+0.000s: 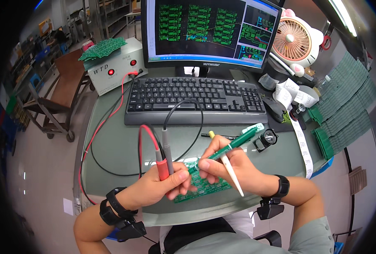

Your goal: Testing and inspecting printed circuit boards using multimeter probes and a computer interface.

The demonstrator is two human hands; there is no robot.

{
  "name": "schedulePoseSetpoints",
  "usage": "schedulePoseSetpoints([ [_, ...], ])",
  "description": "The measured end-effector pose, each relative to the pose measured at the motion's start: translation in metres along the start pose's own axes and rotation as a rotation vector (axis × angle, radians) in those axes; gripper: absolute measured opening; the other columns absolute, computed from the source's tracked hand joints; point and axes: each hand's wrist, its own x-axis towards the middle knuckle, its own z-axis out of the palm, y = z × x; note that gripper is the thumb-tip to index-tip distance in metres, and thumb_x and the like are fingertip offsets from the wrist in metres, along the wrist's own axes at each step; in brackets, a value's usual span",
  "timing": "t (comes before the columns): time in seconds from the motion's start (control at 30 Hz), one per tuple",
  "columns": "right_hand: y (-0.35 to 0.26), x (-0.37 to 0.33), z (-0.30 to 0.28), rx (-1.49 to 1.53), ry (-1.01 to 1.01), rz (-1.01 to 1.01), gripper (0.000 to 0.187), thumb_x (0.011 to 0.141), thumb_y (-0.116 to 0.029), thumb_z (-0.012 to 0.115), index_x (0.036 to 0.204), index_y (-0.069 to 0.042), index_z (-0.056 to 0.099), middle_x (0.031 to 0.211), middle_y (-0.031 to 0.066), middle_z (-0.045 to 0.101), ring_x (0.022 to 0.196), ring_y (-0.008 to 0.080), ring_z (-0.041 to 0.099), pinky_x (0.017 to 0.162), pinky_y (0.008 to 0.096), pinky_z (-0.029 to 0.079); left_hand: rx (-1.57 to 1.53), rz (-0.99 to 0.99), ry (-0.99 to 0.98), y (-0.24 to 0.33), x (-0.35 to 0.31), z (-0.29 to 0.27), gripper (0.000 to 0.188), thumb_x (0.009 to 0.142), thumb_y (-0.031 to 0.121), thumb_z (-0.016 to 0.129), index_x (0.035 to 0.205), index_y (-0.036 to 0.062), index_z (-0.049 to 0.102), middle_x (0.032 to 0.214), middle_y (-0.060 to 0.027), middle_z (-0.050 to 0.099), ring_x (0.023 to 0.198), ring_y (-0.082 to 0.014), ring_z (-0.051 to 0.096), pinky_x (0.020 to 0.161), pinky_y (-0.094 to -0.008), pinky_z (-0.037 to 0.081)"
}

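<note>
My left hand (pixel 164 185) is closed round two test probes, a red one (pixel 163 168) and a grey one (pixel 167 148), with their leads looping upward. In my right hand (pixel 234 167) is a green pen (pixel 235 144), slanting down toward my left fingertips. A white pointed stick (pixel 231 173) with a yellow end also sits in that hand, between the fingers, its tip pointing down toward me. Under both hands a green circuit board (pixel 203 189) lies on the table, partly covered by them. The probe tips are hidden by my left fingers.
A black keyboard (pixel 188 94) and a monitor (pixel 205 29) stand ahead. At the left is a tester box (pixel 116 70) with boards (pixel 103 48) on top. To the right are a magnifier loupe (pixel 265 140), a mouse (pixel 274 109), a paper strip (pixel 302 148), stacked boards (pixel 344 101) and a fan (pixel 291 38).
</note>
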Motion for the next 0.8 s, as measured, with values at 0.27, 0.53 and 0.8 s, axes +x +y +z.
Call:
schedulePoseSetpoints([
  [0.27, -0.009, 0.011, -0.019, -0.147, -0.026, 0.02, 0.027, 0.095, -0.033, 0.06, 0.092, -0.007, 0.051, 0.07, 0.0003, 0.059, 0.061, 0.0056, 0.057, 0.052, 0.0189, 0.046, 0.096, 0.01, 0.129, -0.008, 0.003, 0.001, 0.036, 0.103, 0.032, 0.041, 0.088, 0.0033, 0.057, 0.075, -0.0022, 0.058, 0.063, -0.0073, 0.052, 0.078, -0.0282, 0.051],
  [0.53, -0.029, 0.021, -0.064, -0.809, 0.031, -0.352, 0.029, 0.088, -0.03, 0.068, 0.092, -0.003, 0.061, 0.068, 0.0068, 0.059, 0.06, 0.0137, 0.058, 0.053, 0.0302, 0.043, 0.213, 0.196, 0.023, -0.008, 0.008, -0.018, 0.041, 0.101, 0.036, 0.043, 0.085, 0.0036, 0.06, 0.081, -0.0023, 0.06, 0.073, -0.0101, 0.055, 0.059, -0.0244, 0.047],
  [0.8, -0.009, 0.022, -0.003, -0.03, -0.292, 0.083, 0.019, 0.096, -0.023, 0.06, 0.095, -0.005, 0.056, 0.074, -0.004, 0.05, 0.064, 0.0045, 0.048, 0.056, 0.0215, 0.04, 0.212, -0.06, -0.065, 0.003, 0.005, 0.008, 0.031, 0.097, 0.034, 0.054, 0.095, 0.003, 0.057, 0.081, -0.0014, 0.059, 0.073, -0.0081, 0.056, 0.059, -0.0202, 0.044],
])
